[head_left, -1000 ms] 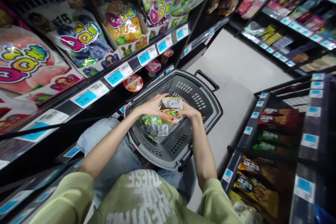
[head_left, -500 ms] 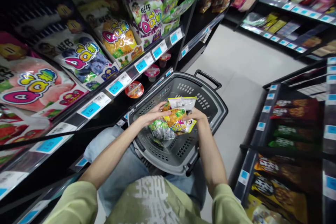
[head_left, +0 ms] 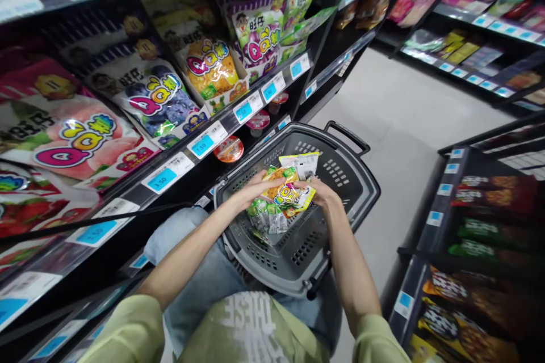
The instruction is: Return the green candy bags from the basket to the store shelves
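"What's at the far left?"

"A peach QQ gummy bag point(head_left: 85, 142), then a blueberry QQ gummy bag point(head_left: 159, 99), both on the shelf. Further along, an orange-lidded jelly cup point(head_left: 229, 149)."

"And the left hand point(head_left: 254, 190)?"

"Thumb and fingers closed on the near side of a yellow QQ gummy packet point(head_left: 286, 195), held over the shopping basket point(head_left: 276, 279). Green-and-silver packets point(head_left: 268, 218) lie just below it."

"How would it handle?"

"Light and soft, I'd judge, with slick film that could slide. The flat sealed edges look the surest hold; squeezing the middle would only crumple it."

"The right hand point(head_left: 321, 191)?"

"Fingers closed on the packet's other end. Beyond, at far right, dark snack bags point(head_left: 451, 323) fill a rack."
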Demonstrator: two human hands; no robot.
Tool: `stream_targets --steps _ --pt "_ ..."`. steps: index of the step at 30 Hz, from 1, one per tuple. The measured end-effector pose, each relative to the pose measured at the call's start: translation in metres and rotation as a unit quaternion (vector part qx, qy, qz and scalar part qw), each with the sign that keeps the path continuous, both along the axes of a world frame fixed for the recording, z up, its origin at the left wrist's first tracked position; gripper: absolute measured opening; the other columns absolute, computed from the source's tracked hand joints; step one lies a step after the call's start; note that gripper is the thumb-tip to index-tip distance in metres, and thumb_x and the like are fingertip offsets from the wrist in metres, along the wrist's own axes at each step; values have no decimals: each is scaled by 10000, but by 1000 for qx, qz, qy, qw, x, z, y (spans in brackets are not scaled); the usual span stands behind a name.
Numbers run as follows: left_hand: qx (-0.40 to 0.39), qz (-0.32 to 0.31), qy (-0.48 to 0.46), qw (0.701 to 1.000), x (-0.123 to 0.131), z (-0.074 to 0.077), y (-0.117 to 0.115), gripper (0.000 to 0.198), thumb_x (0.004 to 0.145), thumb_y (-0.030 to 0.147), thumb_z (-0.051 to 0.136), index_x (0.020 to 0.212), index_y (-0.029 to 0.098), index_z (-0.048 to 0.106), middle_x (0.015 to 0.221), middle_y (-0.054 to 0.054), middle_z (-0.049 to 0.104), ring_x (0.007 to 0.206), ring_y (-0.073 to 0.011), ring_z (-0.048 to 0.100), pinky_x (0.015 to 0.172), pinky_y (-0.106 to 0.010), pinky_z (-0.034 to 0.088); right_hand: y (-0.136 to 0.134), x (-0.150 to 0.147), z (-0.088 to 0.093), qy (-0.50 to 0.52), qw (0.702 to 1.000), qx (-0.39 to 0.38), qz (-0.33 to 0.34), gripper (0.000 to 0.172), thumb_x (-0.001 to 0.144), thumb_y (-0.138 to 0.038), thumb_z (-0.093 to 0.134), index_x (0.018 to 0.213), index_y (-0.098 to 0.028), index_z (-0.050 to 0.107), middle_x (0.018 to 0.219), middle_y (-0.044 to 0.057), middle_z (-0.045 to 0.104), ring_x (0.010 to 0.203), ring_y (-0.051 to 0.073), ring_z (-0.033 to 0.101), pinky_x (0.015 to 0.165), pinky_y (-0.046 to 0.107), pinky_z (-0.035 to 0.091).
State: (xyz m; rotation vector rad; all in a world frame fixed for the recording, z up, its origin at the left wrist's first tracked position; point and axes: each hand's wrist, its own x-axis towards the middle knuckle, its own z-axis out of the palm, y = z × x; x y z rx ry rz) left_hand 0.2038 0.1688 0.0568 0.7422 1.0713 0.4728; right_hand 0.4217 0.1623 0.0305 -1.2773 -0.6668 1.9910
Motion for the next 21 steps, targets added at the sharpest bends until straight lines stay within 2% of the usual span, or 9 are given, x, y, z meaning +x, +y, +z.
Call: stream_targets --steps 4,6,9,11,14,17,19,21 --pt "-9 71 -26 997 1 -5 -1 681 662 590 799 1169 216 541 1233 -135 663 1071 -296 659 695 -360 581 6 -4 -3 -18 992 -59 -107 387 590 -351 846 914 -204 695 821 19 764 795 226 731 710 329 613" --pt "5 100 -40 994 1 -7 0 661 670 570 798 1177 233 541 1262 -122 650 1087 -291 654 714 -367 588 9 -1 -4 -38 981 -75 -176 315 603 -326 820 868 -214 691 790 -16 754 744 192 715 670 298 606" --pt "26 144 -58 988 1 -9 0 614 689 518 799 1167 243 531 1282 -110 639 1047 -274 671 740 -369 592 13 7 -6 -62 968 -34 -240 227 576 -253 785 771 -221 673 737 -48 732 727 173 699 641 270 597" --pt "32 177 -79 981 1 -8 0 603 707 480 797 1183 250 506 1298 -104 630 1019 -257 680 752 -366 595 13 11 -6 -67 968 0 -241 220 587 -270 788 768 -224 671 785 -40 742 792 185 706 659 279 601" --pt "32 233 -96 967 3 -7 0 606 734 446 786 1219 266 470 1340 -89 604 1010 -233 681 777 -358 594 9 8 -4 -76 972 42 -219 323 635 -360 821 907 -246 690 979 -13 760 947 217 709 752 336 615" --pt "47 278 -98 954 7 -11 -1 609 730 406 800 1222 261 472 1320 -77 616 1037 -215 671 847 -345 574 3 -4 -1 -100 972 97 -188 474 635 -415 844 1048 -252 677 1079 26 746 1018 252 703 858 411 606" --pt "74 289 -102 949 9 -16 -3 612 707 375 824 1208 243 498 1266 -71 646 1065 -204 657 910 -335 544 -1 -12 -1 -116 963 137 -201 578 582 -376 878 1099 -230 663 1109 49 734 1035 259 700 936 435 581" --pt "91 273 -93 953 11 -21 -5 612 677 362 848 1182 220 532 1195 -72 674 1042 -201 656 929 -345 527 -3 -16 -3 -141 944 169 -244 677 526 -331 902 1140 -206 644 1137 66 719 1050 259 695 992 453 554"
